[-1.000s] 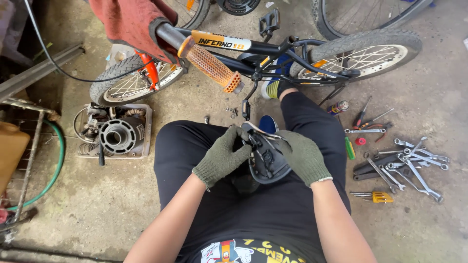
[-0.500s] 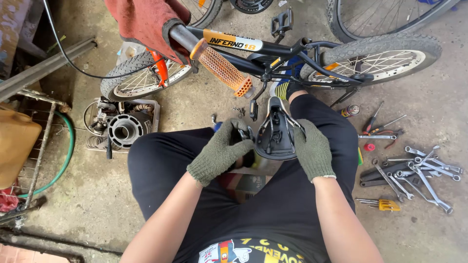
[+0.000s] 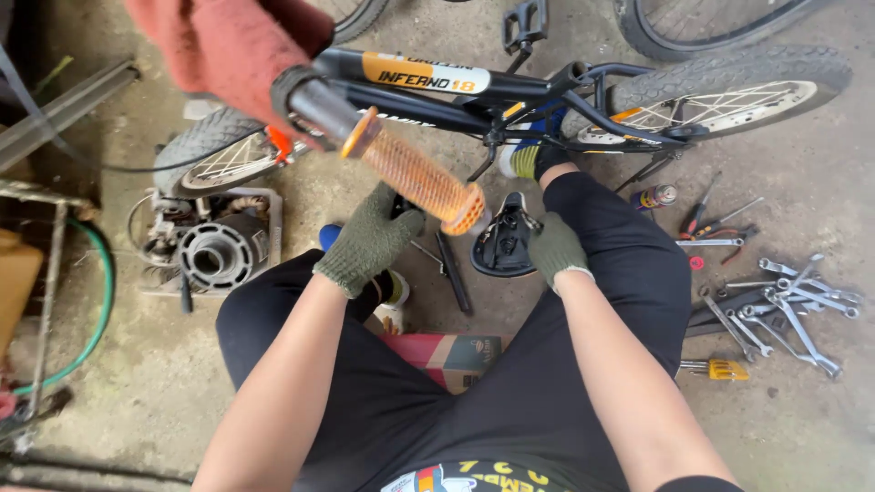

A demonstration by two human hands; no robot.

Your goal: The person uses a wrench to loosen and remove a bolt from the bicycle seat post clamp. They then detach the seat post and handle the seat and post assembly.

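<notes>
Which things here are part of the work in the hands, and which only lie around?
In hand:
- black bicycle saddle, held by right hand
- left hand, reaching near the orange handlebar grip
- bicycle frame

Lying about:
- wrenches
- screwdrivers
- engine part
- cardboard box

The person wore thick knitted work gloves in a dull olive green, one on the left hand [image 3: 369, 239] and one on the right hand [image 3: 555, 248], each ending in a ribbed cuff at the wrist. Above the cuffs the forearms were bare. Black trousers [image 3: 602, 301] covered both legs, plain and close-fitting. A black shirt [image 3: 474, 474] showed just below the trousers' waist, printed with yellow lettering and a small coloured patch. Beyond the trousers' hem, a striped sock [image 3: 526, 161] in yellow and dark bands showed.
</notes>
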